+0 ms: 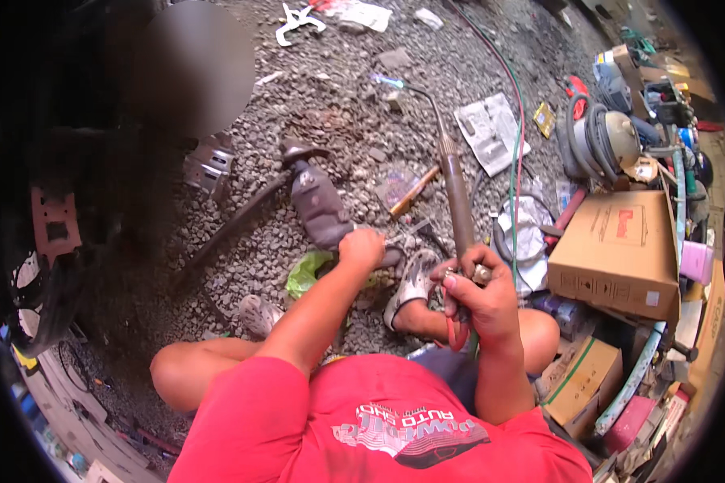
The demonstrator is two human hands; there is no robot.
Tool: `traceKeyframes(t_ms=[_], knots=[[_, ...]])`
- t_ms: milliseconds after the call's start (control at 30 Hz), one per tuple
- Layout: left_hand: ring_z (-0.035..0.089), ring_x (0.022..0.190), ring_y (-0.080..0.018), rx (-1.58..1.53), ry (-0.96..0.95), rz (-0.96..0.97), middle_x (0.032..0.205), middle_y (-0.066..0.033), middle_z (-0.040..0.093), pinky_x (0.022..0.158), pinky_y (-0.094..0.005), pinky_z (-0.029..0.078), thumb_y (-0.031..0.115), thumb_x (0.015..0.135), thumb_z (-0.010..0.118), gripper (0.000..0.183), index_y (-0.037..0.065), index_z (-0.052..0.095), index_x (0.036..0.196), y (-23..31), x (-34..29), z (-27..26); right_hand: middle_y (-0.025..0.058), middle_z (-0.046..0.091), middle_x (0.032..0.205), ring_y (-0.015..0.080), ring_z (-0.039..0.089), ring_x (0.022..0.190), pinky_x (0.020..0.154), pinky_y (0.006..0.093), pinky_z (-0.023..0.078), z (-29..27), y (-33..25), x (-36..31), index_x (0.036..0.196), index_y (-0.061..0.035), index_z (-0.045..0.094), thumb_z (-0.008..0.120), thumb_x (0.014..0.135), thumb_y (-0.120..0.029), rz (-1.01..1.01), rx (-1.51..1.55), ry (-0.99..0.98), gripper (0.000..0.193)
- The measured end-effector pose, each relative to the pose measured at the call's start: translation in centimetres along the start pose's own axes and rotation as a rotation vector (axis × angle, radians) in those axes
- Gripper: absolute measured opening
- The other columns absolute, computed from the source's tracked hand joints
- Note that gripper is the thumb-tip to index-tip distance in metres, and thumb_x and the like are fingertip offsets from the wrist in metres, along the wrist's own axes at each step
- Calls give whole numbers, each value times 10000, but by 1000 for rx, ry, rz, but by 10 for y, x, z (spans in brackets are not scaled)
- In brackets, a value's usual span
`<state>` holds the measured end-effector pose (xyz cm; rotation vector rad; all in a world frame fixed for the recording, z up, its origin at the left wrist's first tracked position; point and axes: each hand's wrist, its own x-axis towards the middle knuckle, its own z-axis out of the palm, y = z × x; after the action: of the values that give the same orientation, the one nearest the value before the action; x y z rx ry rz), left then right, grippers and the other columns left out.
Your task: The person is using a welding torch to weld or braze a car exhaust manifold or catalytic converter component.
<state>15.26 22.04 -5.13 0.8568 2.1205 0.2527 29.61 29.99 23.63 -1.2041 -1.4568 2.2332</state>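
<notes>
Hard daylight falls on the gravel ground (330, 105), bright and a little washed out toward the upper middle. The left side sinks into deep shadow, with detail almost lost near the dark rim. A soft blurred patch sits at the upper left. The cardboard box (620, 249) is evenly lit. Fisheye bending curves straight lines near the edges, and black vignette fills the corners.

Grey gravel ground (330, 97) fills the scene in bright daylight, darkening into shade toward nine o'clock. At three o'clock sits a brown cardboard box (620, 249), a smaller cardboard box (584, 378) at five o'clock. Coiled hoses (588, 137) and clutter crowd two o'clock. A paper sheet (491, 129) lies at one o'clock, white scraps (298, 20) at twelve.
</notes>
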Motion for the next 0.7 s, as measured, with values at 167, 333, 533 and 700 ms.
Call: traceKeyframes(t_ms=[167, 333, 533, 700], knots=[[770, 1064, -415, 6, -23, -43, 1121, -234, 787, 915, -524, 620, 538, 1061, 569, 573, 23, 815, 1103, -28, -30, 8, 194, 754, 1039, 107, 664, 601, 529, 232, 563, -6, 2, 2, 929, -97, 487, 721, 959, 43, -14, 29, -5, 274], [756, 1106, -415, -97, -39, -200, 1148, -231, 785, 967, -527, 593, 533, 1054, 587, 584, -6, 808, 1102, -31, -32, -10, 199, 751, 1031, 109, 663, 598, 514, 231, 555, -12, 6, 4, 931, -92, 492, 717, 959, 42, -25, 34, 7, 264], [771, 1070, -394, 0, -97, -126, 1130, -224, 791, 926, -503, 611, 545, 1008, 663, 563, 8, 817, 1081, -36, -10, 2, 205, 750, 1024, 117, 660, 592, 503, 235, 544, -24, 15, 14, 923, -80, 497, 708, 944, 61, 28, 52, 60, 254], [794, 1045, -322, 91, -232, -107, 1152, -169, 807, 925, -452, 631, 556, 857, 820, 581, 30, 825, 1103, -25, 16, 31, 219, 749, 1004, 133, 666, 589, 499, 245, 545, -22, 13, 18, 929, -71, 494, 705, 934, 72, 27, 62, 71, 255]])
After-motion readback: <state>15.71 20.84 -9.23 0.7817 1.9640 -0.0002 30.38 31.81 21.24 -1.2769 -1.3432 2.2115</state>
